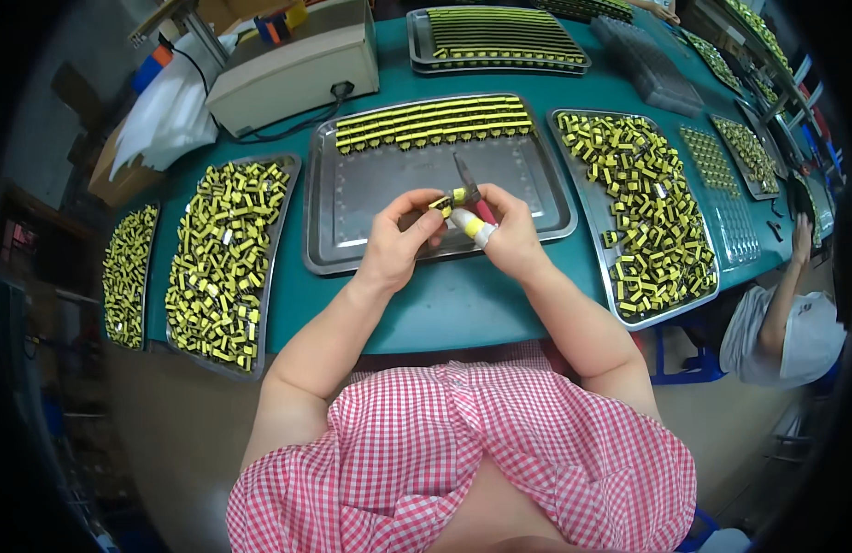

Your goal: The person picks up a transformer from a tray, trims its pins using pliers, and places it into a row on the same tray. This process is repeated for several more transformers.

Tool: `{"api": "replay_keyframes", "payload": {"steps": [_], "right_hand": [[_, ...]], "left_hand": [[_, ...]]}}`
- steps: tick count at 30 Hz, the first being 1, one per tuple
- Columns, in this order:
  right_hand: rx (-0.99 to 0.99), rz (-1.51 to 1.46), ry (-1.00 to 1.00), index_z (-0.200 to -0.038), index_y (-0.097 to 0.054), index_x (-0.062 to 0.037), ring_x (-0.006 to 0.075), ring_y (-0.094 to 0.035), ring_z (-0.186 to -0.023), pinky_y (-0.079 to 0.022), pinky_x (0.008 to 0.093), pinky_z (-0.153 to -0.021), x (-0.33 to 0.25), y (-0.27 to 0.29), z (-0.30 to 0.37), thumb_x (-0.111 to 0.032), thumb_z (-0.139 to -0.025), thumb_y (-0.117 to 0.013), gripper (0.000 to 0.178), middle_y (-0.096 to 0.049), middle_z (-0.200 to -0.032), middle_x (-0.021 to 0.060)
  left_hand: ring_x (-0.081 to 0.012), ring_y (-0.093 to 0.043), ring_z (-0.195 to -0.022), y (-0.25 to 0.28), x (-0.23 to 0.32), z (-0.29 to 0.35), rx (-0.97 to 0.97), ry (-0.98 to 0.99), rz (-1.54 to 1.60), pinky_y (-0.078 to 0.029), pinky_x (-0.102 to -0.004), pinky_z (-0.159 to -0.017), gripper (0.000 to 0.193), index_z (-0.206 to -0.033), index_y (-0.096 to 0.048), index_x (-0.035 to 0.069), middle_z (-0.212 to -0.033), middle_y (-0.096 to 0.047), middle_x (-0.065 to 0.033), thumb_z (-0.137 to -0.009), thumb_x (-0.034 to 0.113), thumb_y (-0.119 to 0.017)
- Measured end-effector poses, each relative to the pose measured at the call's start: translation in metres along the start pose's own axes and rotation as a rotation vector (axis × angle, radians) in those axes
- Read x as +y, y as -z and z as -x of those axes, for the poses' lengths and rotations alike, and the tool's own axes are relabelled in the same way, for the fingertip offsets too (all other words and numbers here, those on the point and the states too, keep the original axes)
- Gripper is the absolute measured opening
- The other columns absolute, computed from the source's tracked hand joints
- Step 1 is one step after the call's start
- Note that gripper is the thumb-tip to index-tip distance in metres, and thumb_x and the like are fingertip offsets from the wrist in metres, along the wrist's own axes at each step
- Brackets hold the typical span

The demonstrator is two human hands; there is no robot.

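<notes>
The left hand (pixel 394 241) pinches 1 small part (pixel 439 204) above the tray (pixel 380 182), apparently to steady it; the right hand (pixel 512 234) grips red-handled pliers (pixel 466 179) close by. The part looks boxy, yellow and black. Heaped trays (pixel 279 267) flank it, presumably for reach, on the green worktop (pixel 463 309).

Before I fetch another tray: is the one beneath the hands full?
Partly full: the tray has yellow-black rows along its far side, with bare metal nearer.
</notes>
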State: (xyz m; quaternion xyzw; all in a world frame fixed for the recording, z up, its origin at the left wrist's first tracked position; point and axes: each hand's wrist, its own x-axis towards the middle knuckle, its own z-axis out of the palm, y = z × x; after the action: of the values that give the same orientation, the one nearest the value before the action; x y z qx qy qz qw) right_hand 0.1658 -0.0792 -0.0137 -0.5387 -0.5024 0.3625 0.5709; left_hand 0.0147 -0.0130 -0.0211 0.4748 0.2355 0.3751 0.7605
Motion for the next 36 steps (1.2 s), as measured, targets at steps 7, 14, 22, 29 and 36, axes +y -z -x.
{"api": "replay_keyframes", "payload": {"steps": [7, 14, 22, 29, 36], "right_hand": [[-0.125, -0.157, -0.134, -0.102, -0.058, -0.0024, 0.0092, -0.055, -0.074, -0.045, 0.0252, -0.061, -0.002, 0.004, -0.001, -0.014, -0.082, -0.064, 0.024, -0.06, -0.084, 0.0022], [-0.224, -0.568, -0.329, -0.105, -0.056, -0.0036, 0.0133, -0.057, -0.072, -0.046, 0.0269, -0.057, 0.004, 0.006, -0.002, -0.022, -0.086, -0.058, 0.026, -0.06, -0.086, 0.0054], [-0.277, -0.761, -0.339, -0.109, -0.052, -0.002, 0.019, -0.059, -0.075, -0.047, 0.0317, -0.058, 0.003, 0.011, -0.003, -0.033, -0.091, -0.049, 0.036, -0.06, -0.092, 0.0095], [-0.329, -0.877, -0.383, -0.104, -0.054, 0.0, 0.0174, -0.059, -0.073, -0.047, 0.0298, -0.056, 0.003, 0.011, -0.003, -0.023, -0.086, -0.058, 0.029, -0.06, -0.089, 0.0089], [-0.168, -0.574, -0.305, -0.107, -0.053, -0.0036, 0.017, -0.059, -0.075, -0.048, 0.0307, -0.059, -0.003, 0.01, -0.002, -0.024, -0.09, -0.053, 0.027, -0.06, -0.092, 0.009]], "left_hand": [[-0.0075, -0.052, -0.076, -0.007, 0.005, 0.003, 0.028, -0.213, -0.22, -0.043, -0.021, -0.066, 0.027, -0.102, -0.052, 0.001, -0.086, -0.056, -0.0017, -0.08, 0.008, -0.066], [-0.0101, -0.056, -0.081, -0.006, -0.003, 0.005, -0.002, -0.289, -0.266, -0.048, -0.0219, -0.07, 0.024, -0.099, -0.052, -0.002, -0.089, -0.058, -0.0053, -0.081, 0.006, -0.065], [-0.0106, -0.057, -0.082, -0.004, 0.003, 0.003, -0.001, -0.256, -0.253, -0.046, -0.0255, -0.077, 0.023, -0.102, -0.053, -0.003, -0.089, -0.058, -0.0057, -0.084, 0.009, -0.061], [-0.0109, -0.054, -0.083, -0.003, 0.011, 0.004, -0.19, -0.13, -0.175, -0.044, -0.0225, -0.071, 0.03, -0.112, -0.051, -0.001, -0.098, -0.057, -0.0062, -0.085, 0.01, -0.06], [-0.0126, -0.056, -0.08, -0.006, 0.014, 0.004, -0.138, -0.197, -0.205, -0.045, -0.023, -0.067, 0.023, -0.106, -0.049, 0.0, -0.107, -0.058, -0.013, -0.087, 0.01, -0.056]]}}
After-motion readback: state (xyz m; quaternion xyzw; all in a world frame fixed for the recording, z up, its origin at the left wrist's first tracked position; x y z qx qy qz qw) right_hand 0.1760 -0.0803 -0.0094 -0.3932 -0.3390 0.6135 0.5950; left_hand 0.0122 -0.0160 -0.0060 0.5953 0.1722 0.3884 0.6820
